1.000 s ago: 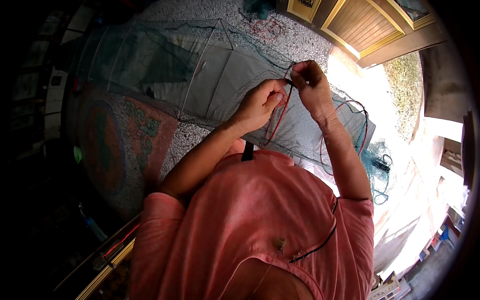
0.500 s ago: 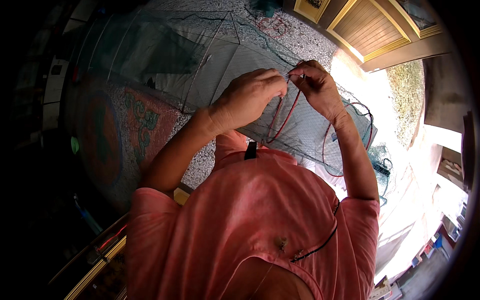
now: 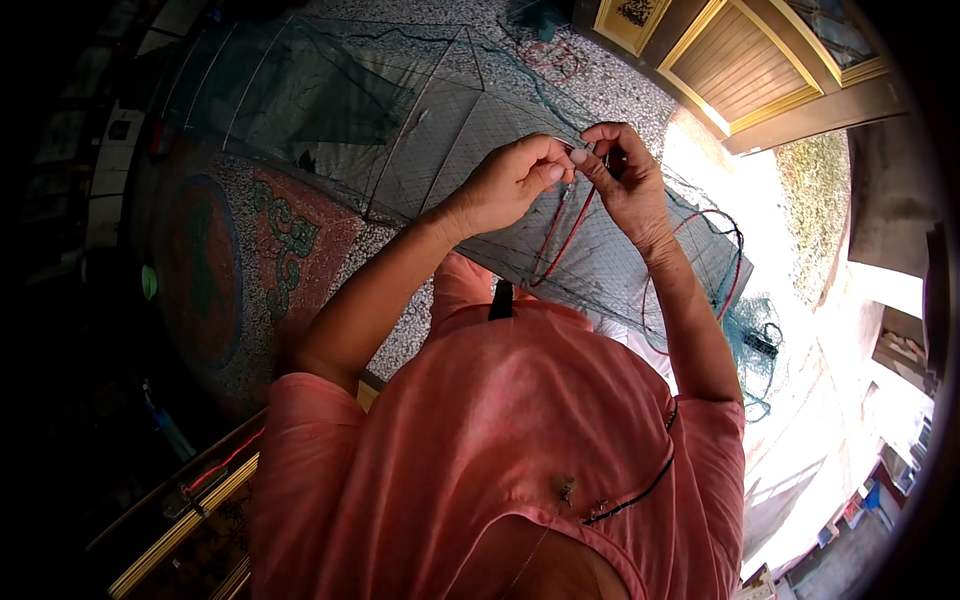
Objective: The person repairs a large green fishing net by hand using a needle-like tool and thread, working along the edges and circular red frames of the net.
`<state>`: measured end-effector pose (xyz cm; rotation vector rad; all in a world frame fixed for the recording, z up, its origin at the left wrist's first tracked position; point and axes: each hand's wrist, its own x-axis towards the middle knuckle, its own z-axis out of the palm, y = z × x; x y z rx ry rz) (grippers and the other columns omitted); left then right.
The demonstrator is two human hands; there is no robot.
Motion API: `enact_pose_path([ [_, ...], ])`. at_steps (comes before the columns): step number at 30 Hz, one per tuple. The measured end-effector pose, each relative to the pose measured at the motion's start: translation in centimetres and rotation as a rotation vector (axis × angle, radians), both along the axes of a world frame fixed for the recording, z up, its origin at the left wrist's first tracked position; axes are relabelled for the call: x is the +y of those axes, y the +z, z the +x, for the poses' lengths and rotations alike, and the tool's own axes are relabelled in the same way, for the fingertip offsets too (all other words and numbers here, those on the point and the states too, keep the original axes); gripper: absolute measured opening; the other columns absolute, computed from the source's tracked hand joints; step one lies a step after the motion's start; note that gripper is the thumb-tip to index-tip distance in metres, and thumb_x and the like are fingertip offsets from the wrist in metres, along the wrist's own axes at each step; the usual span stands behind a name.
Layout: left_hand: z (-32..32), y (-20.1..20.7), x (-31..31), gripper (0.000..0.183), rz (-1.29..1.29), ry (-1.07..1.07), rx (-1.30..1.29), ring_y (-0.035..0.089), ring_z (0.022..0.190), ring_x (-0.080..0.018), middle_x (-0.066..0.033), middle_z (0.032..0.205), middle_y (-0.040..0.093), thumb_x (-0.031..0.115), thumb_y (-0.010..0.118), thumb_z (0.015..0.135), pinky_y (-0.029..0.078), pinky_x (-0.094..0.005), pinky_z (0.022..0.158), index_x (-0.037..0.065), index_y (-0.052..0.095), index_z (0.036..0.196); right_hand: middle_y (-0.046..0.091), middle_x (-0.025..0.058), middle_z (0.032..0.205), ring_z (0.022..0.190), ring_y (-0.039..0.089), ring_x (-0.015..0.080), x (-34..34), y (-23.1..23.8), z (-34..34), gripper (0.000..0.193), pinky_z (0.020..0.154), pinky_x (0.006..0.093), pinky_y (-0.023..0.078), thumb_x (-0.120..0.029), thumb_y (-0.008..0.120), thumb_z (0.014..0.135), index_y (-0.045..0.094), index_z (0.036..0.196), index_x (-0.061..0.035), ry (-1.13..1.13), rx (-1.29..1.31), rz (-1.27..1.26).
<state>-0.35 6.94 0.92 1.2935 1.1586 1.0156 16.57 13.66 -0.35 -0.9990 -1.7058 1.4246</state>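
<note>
Both my hands are raised close together over a long netting cage (image 3: 430, 150) of dark green mesh on thin rods. My left hand (image 3: 510, 185) pinches a thin, pale strand whose kind I cannot make out. Beside it, my right hand (image 3: 632, 190) is closed at thumb and forefinger around the upper end of a red cord (image 3: 570, 240). From there the cord hangs in a narrow loop in front of the mesh. More of the red cord (image 3: 735, 285) curves round the cage's right end. The fingertips hide the exact spot where strand and cord meet.
Bunched green netting with a dark clip (image 3: 762, 340) lies right of the cage. Beyond the cage is a red tangle of cord (image 3: 552, 62) on the pebbled floor. A brown and gold door panel (image 3: 740, 65) stands far right. A patterned floor inlay (image 3: 290, 235) lies left.
My left hand has turned, its fingers opening out somewhat and now showing the thumb side. My right hand has shifted slightly left, still pinching.
</note>
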Motion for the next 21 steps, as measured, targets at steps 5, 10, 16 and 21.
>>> enact_pose_path([
  [5, 1.6, -1.5, -0.7, 0.005, 0.211, 0.056, 0.165, 0.056, 0.090, -0.0138, -0.0061, 0.093, 0.053, 0.000, 0.049, 0.088, 0.044, -0.0259, 0.082, 0.000, 0.053, 0.092, 0.057, 0.0047, 0.079, 0.073, 0.054, 0.0211, 0.1, 1.8, -0.1, 0.012, 0.064, 0.0318, 0.046, -0.008, 0.069, 0.073, 0.064, 0.083, -0.0086, -0.035, -0.304, 0.769],
  [10, 1.1, -2.2, -1.2, 0.008, 0.207, 0.030, 0.138, 0.056, 0.091, -0.0148, -0.0066, 0.095, 0.054, -0.001, 0.050, 0.087, 0.045, -0.0266, 0.082, -0.001, 0.053, 0.095, 0.060, 0.0044, 0.081, 0.083, 0.056, 0.0257, 0.7, 2.3, -1.1, 0.012, 0.071, 0.0364, 0.047, -0.015, 0.067, 0.074, 0.063, 0.083, -0.0092, 0.088, -0.417, 0.635],
  [16, 1.7, -1.3, -0.7, 0.019, 0.215, 0.043, 0.215, 0.056, 0.092, -0.0180, -0.0110, 0.097, 0.059, 0.003, 0.050, 0.089, 0.044, -0.0309, 0.083, -0.002, 0.051, 0.107, 0.064, 0.0078, 0.080, 0.074, 0.062, 0.0229, 1.9, 3.6, -4.4, 0.023, 0.069, 0.0320, 0.049, -0.028, 0.062, 0.084, 0.061, 0.086, -0.0050, 0.197, -0.269, 0.191],
  [21, 2.0, -0.3, -0.2, 0.017, 0.137, 0.072, 0.344, 0.056, 0.090, -0.0171, -0.0114, 0.096, 0.059, 0.007, 0.051, 0.089, 0.044, -0.0308, 0.080, -0.002, 0.053, 0.104, 0.061, 0.0054, 0.074, 0.066, 0.059, 0.0133, 2.2, 7.7, -8.0, 0.030, 0.061, 0.0259, 0.047, -0.031, 0.055, 0.090, 0.059, 0.090, -0.0017, 0.300, 0.298, 0.233],
])
